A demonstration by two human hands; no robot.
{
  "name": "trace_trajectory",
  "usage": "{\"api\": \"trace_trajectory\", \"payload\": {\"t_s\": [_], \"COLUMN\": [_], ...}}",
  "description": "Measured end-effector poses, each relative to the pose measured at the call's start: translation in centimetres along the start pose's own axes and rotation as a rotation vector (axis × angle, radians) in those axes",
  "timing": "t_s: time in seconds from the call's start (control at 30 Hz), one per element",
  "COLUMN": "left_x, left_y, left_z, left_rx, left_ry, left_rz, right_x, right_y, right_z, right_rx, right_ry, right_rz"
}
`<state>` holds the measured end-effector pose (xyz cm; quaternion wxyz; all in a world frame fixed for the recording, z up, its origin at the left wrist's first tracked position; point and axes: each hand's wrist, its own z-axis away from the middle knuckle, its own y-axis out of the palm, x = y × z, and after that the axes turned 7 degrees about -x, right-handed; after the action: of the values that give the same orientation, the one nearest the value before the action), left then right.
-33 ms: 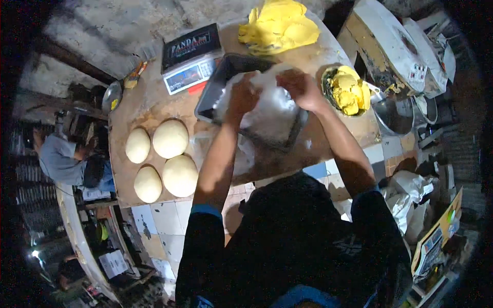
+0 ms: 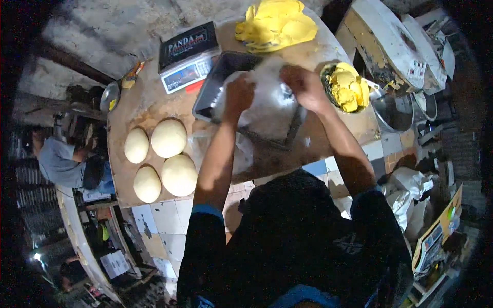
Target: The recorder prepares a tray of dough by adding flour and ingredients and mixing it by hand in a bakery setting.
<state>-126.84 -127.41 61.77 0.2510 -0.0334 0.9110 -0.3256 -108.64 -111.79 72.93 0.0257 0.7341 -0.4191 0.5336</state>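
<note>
Head view: a sheet or bag of clear plastic (image 2: 269, 110), thin, crumpled and hazy with bright glints, lies over a dark tray (image 2: 204, 102) on the table (image 2: 131, 115), between its far and near edges. Most of the tray's inside shows dimly through it; the upper part rises between the hands and is blurred. The left hand (image 2: 240, 95) is curled against the plastic's left side; the right hand (image 2: 303, 87), fingers bent inward, is at its upper right. Whether either one pinches the plastic I cannot tell. Four pale dough balls (image 2: 169, 138) sit toward the table's near left corner, and a yellow mass (image 2: 277, 28) lies by its far edge.

Compared with the earlier frame, the hands are slightly farther apart, and the plastic between them stands in a narrower peak. The dough balls and yellow mass keep their places on the table.
</note>
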Motion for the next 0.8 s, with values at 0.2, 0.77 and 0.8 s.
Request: {"api": "trace_trajectory", "payload": {"t_s": [0.2, 0.77, 0.8], "left_x": [-5.7, -5.8, -5.5], "left_y": [-3.8, -4.0, -4.4], "left_z": [-5.2, -5.6, -5.5], "left_rx": [-0.156, -0.198, -0.210], "left_ry": [-0.402, -0.401, -0.409], "left_rz": [0.000, 0.181, 0.168], "right_x": [-11.7, -20.2, -17.4], "right_y": [-6.4, -5.5, -6.4], "right_z": [11.4, 17.4, 14.3], "right_rx": [-0.102, 0.028, 0.056], "right_ry": [0.201, 0.638, 0.451], "right_rz": [0.117, -0.071, -0.152]}}
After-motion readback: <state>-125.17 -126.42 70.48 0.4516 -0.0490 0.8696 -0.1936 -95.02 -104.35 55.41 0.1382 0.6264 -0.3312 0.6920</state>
